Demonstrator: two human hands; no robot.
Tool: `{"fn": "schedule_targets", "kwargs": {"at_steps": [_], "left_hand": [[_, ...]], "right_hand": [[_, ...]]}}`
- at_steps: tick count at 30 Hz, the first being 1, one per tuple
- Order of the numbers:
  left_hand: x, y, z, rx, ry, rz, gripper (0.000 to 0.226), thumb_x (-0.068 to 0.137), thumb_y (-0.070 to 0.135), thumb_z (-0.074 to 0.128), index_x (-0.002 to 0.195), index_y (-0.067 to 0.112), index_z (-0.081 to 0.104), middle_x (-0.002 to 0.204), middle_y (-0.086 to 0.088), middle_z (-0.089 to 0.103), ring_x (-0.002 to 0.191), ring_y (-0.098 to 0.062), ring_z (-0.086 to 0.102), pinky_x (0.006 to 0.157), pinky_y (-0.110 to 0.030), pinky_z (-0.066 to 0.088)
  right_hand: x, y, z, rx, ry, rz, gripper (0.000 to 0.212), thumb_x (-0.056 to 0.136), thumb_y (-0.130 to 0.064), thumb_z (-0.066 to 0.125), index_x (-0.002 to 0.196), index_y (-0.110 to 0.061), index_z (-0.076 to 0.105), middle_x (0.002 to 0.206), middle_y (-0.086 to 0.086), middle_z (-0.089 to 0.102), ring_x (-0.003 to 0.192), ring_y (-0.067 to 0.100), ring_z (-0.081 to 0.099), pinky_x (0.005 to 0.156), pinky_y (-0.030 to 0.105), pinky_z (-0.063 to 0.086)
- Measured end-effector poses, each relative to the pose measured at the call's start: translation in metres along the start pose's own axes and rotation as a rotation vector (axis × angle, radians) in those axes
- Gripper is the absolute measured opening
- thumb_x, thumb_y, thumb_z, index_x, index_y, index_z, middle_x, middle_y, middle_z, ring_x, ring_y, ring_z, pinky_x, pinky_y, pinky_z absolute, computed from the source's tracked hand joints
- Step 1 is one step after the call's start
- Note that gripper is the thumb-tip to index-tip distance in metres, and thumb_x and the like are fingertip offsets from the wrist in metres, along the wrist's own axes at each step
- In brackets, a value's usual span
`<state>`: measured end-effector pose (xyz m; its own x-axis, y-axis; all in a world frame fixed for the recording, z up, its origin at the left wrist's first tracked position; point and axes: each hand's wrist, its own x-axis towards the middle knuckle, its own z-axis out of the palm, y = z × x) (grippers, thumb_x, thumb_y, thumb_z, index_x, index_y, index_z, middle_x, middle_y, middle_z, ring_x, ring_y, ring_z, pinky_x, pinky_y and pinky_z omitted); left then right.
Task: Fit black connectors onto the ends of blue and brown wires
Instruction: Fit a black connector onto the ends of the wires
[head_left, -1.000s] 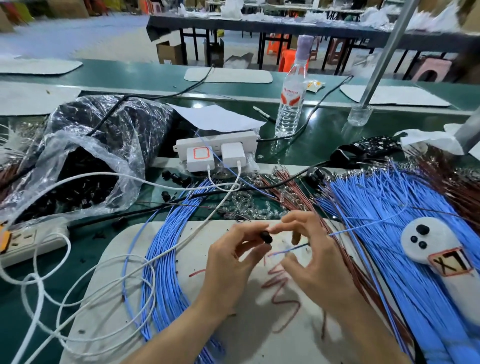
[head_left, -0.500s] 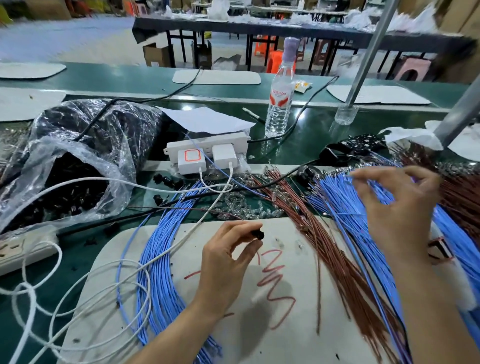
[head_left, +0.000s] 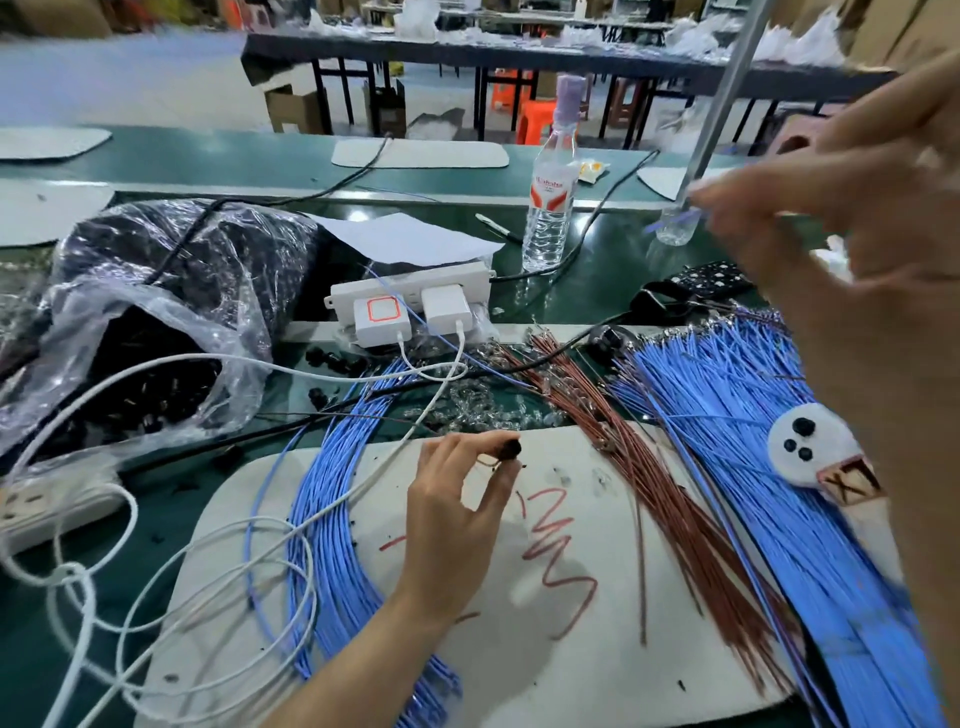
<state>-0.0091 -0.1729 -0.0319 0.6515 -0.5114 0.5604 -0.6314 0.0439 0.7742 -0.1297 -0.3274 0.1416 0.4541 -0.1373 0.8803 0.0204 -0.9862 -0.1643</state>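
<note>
Pinched in the left hand (head_left: 457, 499) at frame centre sits a connector (head_left: 509, 448), while the right hand (head_left: 831, 234) has risen upper right, drawing a fresh blue wire (head_left: 670, 221) to fit.

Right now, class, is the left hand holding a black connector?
Yes, the left hand pinches a black connector between thumb and fingertips above the white mat.
</note>
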Motion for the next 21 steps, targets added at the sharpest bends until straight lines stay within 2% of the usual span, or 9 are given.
{"fn": "schedule_targets", "kwargs": {"at_steps": [3, 6, 9, 11, 14, 17, 21], "left_hand": [[-0.001, 0.0, -0.001, -0.011, -0.002, -0.002, 0.025, 0.083, 0.001, 0.068, 0.105, 0.013, 0.067, 0.096, 0.005, 0.065, 0.094, -0.005, 0.06, 0.086, -0.014, 0.044], [0.0, -0.001, -0.001, -0.019, -0.007, -0.01, 0.024, 0.083, 0.0, 0.068, 0.104, 0.013, 0.067, 0.096, 0.005, 0.065, 0.094, -0.001, 0.059, 0.085, -0.012, 0.042], [0.001, -0.001, 0.0, -0.049, -0.027, -0.017, 0.022, 0.086, 0.002, 0.066, 0.103, 0.015, 0.067, 0.096, 0.005, 0.063, 0.094, -0.003, 0.059, 0.084, -0.014, 0.044], [0.001, -0.001, 0.001, -0.056, -0.038, -0.025, 0.024, 0.085, 0.001, 0.067, 0.103, 0.016, 0.067, 0.096, 0.005, 0.063, 0.093, -0.004, 0.06, 0.083, -0.015, 0.045], [0.001, -0.001, 0.002, -0.072, -0.042, -0.041, 0.026, 0.083, 0.0, 0.068, 0.104, 0.016, 0.068, 0.096, 0.005, 0.063, 0.091, -0.005, 0.061, 0.082, -0.012, 0.045], [0.001, 0.0, 0.002, -0.069, -0.063, -0.024, 0.025, 0.085, 0.001, 0.068, 0.105, 0.016, 0.069, 0.095, 0.004, 0.062, 0.088, -0.007, 0.06, 0.08, -0.013, 0.046], [0.001, 0.0, 0.001, -0.05, -0.06, 0.005, 0.023, 0.085, 0.0, 0.067, 0.104, 0.012, 0.07, 0.095, 0.002, 0.061, 0.084, -0.008, 0.06, 0.079, -0.016, 0.047]], "right_hand": [[-0.039, -0.012, 0.029, 0.01, -0.232, 0.021, 0.009, 0.081, -0.012, 0.076, 0.09, -0.012, 0.077, 0.075, 0.008, 0.051, 0.071, 0.024, 0.046, 0.063, 0.026, 0.038], [-0.077, -0.011, 0.05, -0.015, -0.367, 0.093, 0.006, 0.078, -0.009, 0.077, 0.084, -0.007, 0.077, 0.074, 0.003, 0.053, 0.076, 0.02, 0.045, 0.067, 0.03, 0.043], [-0.086, -0.009, 0.055, -0.006, -0.375, 0.114, 0.01, 0.081, -0.017, 0.069, 0.084, -0.01, 0.075, 0.075, -0.002, 0.053, 0.08, 0.014, 0.042, 0.068, 0.029, 0.044], [-0.085, -0.011, 0.058, 0.01, -0.379, 0.11, 0.006, 0.08, -0.016, 0.068, 0.081, -0.012, 0.072, 0.075, -0.006, 0.05, 0.082, 0.011, 0.039, 0.068, 0.027, 0.043], [-0.085, -0.013, 0.061, 0.008, -0.423, 0.101, 0.002, 0.078, -0.015, 0.067, 0.077, -0.015, 0.065, 0.076, -0.011, 0.046, 0.083, 0.011, 0.037, 0.07, 0.031, 0.043], [-0.085, -0.011, 0.063, -0.047, -0.454, 0.066, 0.005, 0.077, -0.014, 0.067, 0.074, -0.015, 0.063, 0.075, -0.009, 0.05, 0.08, 0.016, 0.042, 0.07, 0.036, 0.043], [-0.082, -0.009, 0.063, -0.123, -0.519, 0.003, 0.005, 0.076, -0.015, 0.067, 0.073, -0.015, 0.063, 0.075, -0.006, 0.055, 0.081, 0.02, 0.046, 0.07, 0.03, 0.039]]}}
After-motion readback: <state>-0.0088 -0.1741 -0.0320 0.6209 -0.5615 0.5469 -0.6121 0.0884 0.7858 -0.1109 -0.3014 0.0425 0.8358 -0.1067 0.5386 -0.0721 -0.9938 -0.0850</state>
